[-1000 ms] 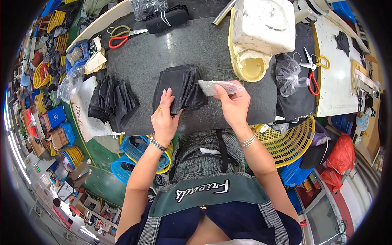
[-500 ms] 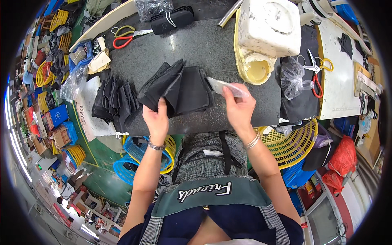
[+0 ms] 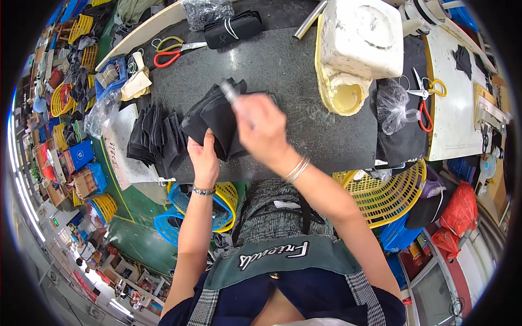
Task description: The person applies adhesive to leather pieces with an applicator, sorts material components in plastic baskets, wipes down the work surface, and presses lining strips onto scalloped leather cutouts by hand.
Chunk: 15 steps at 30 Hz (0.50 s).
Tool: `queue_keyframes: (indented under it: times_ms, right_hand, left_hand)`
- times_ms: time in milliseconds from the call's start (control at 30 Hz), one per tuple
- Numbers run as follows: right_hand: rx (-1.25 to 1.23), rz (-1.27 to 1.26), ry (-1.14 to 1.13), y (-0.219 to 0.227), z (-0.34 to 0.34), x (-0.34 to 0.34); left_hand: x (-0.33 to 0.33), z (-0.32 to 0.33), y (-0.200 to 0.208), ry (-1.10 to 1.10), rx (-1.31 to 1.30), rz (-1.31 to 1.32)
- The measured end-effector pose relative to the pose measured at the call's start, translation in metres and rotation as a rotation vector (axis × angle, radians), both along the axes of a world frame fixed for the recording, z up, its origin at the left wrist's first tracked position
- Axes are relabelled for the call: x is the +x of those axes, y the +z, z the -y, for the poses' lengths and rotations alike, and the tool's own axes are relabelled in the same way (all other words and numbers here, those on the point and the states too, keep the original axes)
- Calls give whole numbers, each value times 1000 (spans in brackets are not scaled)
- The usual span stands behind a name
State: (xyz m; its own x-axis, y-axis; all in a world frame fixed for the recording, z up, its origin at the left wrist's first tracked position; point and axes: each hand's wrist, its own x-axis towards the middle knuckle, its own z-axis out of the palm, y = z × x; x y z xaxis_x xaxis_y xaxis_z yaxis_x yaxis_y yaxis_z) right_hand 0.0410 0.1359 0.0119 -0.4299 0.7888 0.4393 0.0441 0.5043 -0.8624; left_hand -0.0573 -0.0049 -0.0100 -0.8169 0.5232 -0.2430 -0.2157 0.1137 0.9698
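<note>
My left hand (image 3: 203, 155) grips the near edge of a fanned stack of black fabric pieces (image 3: 217, 117), thumb on top. My right hand (image 3: 261, 127), smeared by motion, is closed around a flat whitish tool (image 3: 230, 92). The tool's tip is over the upper part of the stack; I cannot tell whether it touches the fabric. Part of the stack is hidden behind my right hand. To the left, a second pile of black fabric pieces (image 3: 155, 136) lies on the dark worktop (image 3: 321, 146).
A white block-shaped container (image 3: 359, 38) with a yellowish cup (image 3: 346, 99) stands at right. Red-handled scissors (image 3: 167, 57) lie at far left, another pair (image 3: 424, 111) at right beside a clear plastic bag (image 3: 392, 106). A tied black bundle (image 3: 232, 31) sits at the back.
My right hand has swung left from beside the stack to over it, carrying the whitish tool. The left hand keeps its hold on the fabric pieces.
</note>
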Motion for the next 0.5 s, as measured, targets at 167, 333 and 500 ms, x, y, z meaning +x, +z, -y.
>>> queue_keyframes:
  times_ms: [167, 333, 500]
  right_hand:
    - [-153, -132, 88, 7, 6, -1]
    - [-253, 48, -92, 1, -23, 11]
    - [-143, 223, -74, 1, -23, 17]
  left_hand:
    - [-6, 16, -14, -36, 20, 51]
    - [-2, 7, -11, 86, 114, 80]
    - [-5, 18, -2, 102, 95, 94]
